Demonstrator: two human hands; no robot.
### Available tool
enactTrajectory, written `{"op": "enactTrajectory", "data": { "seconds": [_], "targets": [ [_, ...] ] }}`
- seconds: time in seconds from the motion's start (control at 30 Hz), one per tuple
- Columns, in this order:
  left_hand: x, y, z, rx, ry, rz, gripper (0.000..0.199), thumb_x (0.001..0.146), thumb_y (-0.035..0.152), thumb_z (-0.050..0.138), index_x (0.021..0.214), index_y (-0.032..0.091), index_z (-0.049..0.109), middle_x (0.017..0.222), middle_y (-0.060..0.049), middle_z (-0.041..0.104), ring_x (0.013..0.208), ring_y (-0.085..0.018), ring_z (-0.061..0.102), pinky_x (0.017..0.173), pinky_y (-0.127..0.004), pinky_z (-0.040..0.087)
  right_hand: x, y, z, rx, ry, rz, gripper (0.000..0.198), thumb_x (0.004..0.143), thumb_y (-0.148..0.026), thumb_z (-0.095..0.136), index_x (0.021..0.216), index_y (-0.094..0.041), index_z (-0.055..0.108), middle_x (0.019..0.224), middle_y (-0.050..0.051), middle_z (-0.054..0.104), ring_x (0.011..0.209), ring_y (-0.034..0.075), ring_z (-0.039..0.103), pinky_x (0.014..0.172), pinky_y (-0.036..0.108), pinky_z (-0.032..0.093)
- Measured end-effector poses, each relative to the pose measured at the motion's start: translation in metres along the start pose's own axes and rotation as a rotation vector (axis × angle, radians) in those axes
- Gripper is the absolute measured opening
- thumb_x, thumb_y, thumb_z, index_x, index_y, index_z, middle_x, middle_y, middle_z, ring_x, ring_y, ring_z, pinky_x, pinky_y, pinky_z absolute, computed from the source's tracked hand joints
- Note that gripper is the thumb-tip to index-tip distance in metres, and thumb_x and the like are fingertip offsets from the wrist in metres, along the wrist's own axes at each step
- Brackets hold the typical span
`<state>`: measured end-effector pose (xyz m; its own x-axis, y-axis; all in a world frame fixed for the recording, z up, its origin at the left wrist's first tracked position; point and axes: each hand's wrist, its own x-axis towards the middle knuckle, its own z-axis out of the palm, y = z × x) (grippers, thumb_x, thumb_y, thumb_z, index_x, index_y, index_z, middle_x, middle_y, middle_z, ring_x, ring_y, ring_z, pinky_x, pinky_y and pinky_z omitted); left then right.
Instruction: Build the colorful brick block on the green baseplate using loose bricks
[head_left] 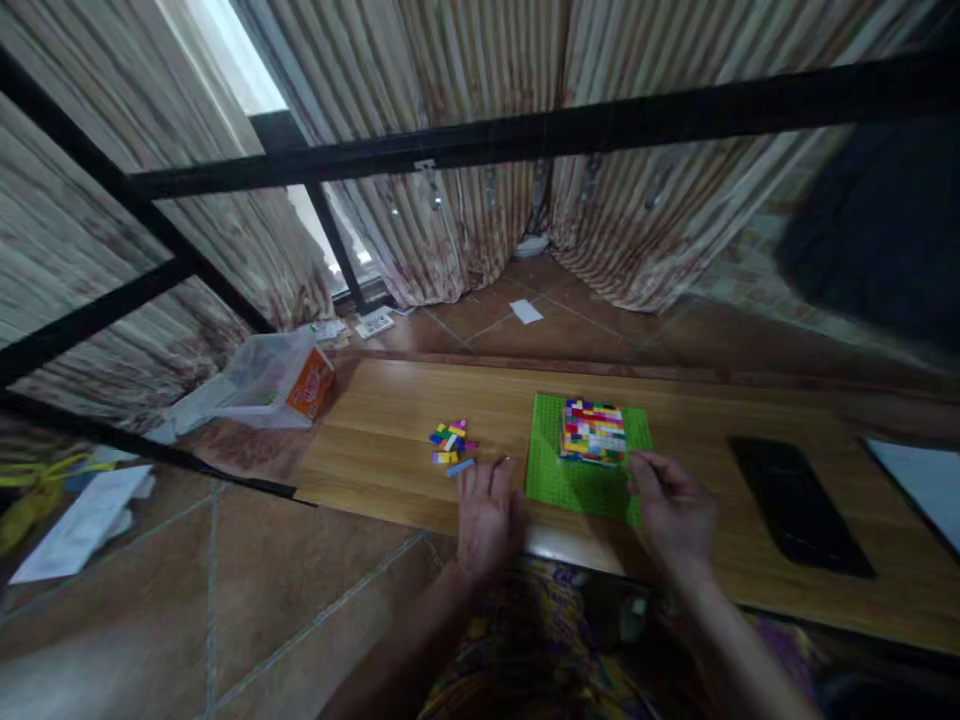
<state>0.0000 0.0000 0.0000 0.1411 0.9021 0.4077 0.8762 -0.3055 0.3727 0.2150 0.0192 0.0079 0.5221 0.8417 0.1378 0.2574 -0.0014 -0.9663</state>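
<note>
A green baseplate [562, 475] lies on a low wooden table [390, 420]. On its far right part stands a block of many-coloured bricks [594, 431]. To the left of the plate lies a small heap of loose bricks [450, 443]. My left hand [487, 515] rests flat on the table by the plate's left edge, just short of the loose bricks, with its fingers apart and nothing in it. My right hand [670, 508] hovers at the plate's right front corner, fingers curled close to the brick block; whether it touches the block or pinches a brick is unclear.
A black flat object [799, 505] lies on the table to the right, and a white sheet [919, 480] at the far right edge. A clear plastic box with an orange label [281, 380] sits on the tiled floor at the left. Black frame bars [525, 130] cross overhead. Curtains hang behind.
</note>
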Motion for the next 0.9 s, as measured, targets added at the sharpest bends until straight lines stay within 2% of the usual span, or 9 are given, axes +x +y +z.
{"op": "enactTrajectory", "data": {
  "seconds": [0.13,0.23,0.4,0.53,0.6,0.7,0.8,0.9],
  "targets": [
    [-0.006,-0.049,-0.018,0.104,0.048,-0.15,0.023,0.087,0.018,0.051,0.11,0.017,0.056,0.107,-0.01,0.06,0.097,-0.024,0.053,0.086,-0.039,0.046,-0.026,-0.007,0.028,-0.032,-0.325,-0.163,0.024,0.084,-0.042,0.058,0.088,-0.021,0.068,0.089,0.005,0.07,0.081,0.02,0.063,0.074,0.032,0.049],
    [-0.005,-0.068,-0.023,0.176,0.022,-0.169,0.018,0.086,0.018,0.052,0.103,0.018,0.058,0.104,-0.01,0.062,0.095,-0.024,0.054,0.084,-0.038,0.047,-0.043,-0.017,0.049,-0.056,-0.535,-0.255,0.021,0.089,-0.036,0.052,0.091,-0.022,0.067,0.087,0.004,0.067,0.079,0.018,0.062,0.072,0.03,0.048],
    [-0.001,-0.074,-0.023,0.17,-0.071,-0.18,0.013,0.09,0.021,0.048,0.09,0.019,0.06,0.096,-0.009,0.063,0.089,-0.024,0.055,0.081,-0.037,0.046,-0.063,-0.027,0.067,-0.064,-0.662,-0.264,0.017,0.091,-0.028,0.05,0.088,-0.022,0.066,0.084,0.003,0.064,0.078,0.016,0.061,0.071,0.028,0.047],
    [-0.001,-0.065,-0.026,0.069,-0.099,-0.245,0.016,0.092,0.022,0.043,0.088,0.018,0.058,0.091,-0.008,0.063,0.087,-0.022,0.057,0.077,-0.035,0.045,-0.068,-0.025,0.059,-0.076,-0.654,-0.239,0.016,0.091,-0.025,0.049,0.091,-0.022,0.065,0.086,0.003,0.064,0.08,0.016,0.062,0.074,0.028,0.048],
    [0.0,-0.053,-0.029,-0.081,-0.181,-0.262,0.017,0.093,0.023,0.041,0.091,0.019,0.057,0.089,-0.006,0.064,0.081,-0.019,0.059,0.073,-0.031,0.045,-0.066,-0.025,0.051,-0.093,-0.64,-0.243,0.018,0.091,-0.025,0.049,0.101,-0.023,0.065,0.09,0.003,0.064,0.083,0.017,0.062,0.075,0.029,0.049],
    [0.006,-0.025,-0.031,-0.354,-0.36,-0.208,0.018,0.093,0.024,0.04,0.092,0.02,0.058,0.086,-0.003,0.065,0.078,-0.016,0.06,0.07,-0.026,0.044,-0.061,-0.024,0.038,-0.111,-0.643,-0.286,0.027,0.092,-0.027,0.05,0.116,-0.025,0.061,0.1,0.004,0.065,0.092,0.018,0.062,0.08,0.03,0.05],
    [0.017,0.001,-0.025,-0.544,-0.451,-0.197,0.019,0.092,0.027,0.042,0.093,0.02,0.06,0.084,-0.002,0.065,0.077,-0.014,0.06,0.071,-0.024,0.043,-0.051,-0.021,0.023,-0.131,-0.621,-0.307,0.024,0.093,-0.03,0.049,0.111,-0.027,0.064,0.101,0.004,0.066,0.093,0.018,0.063,0.082,0.031,0.051],
    [0.029,0.017,-0.013,-0.645,-0.476,-0.181,0.02,0.091,0.029,0.043,0.093,0.019,0.061,0.082,-0.001,0.064,0.076,-0.013,0.058,0.07,-0.024,0.043,-0.038,-0.014,0.007,-0.17,-0.548,-0.283,0.023,0.093,-0.033,0.049,0.108,-0.026,0.065,0.101,0.004,0.068,0.093,0.019,0.064,0.081,0.031,0.051]
  ]
}}
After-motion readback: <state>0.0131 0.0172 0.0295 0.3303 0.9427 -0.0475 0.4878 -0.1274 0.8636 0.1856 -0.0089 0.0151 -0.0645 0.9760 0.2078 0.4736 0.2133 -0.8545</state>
